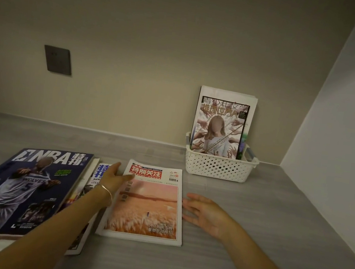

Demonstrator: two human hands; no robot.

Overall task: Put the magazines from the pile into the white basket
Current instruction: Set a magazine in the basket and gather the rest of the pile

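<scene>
A white perforated basket (219,166) stands at the back right against the wall, with a magazine (220,126) upright inside it. Flat on the grey table lies an orange-covered magazine (146,208) with a red title. My left hand (115,177), a bangle on its wrist, rests with fingers spread across that magazine's top left corner and a partly hidden magazine (99,172) beside it. Further left, a dark basketball magazine (20,189) tops the pile. My right hand (204,213) lies open and flat on the table just right of the orange magazine, holding nothing.
The grey table (274,211) ends at a beige back wall and a white side wall on the right. A dark wall socket (58,60) sits on the back wall at left.
</scene>
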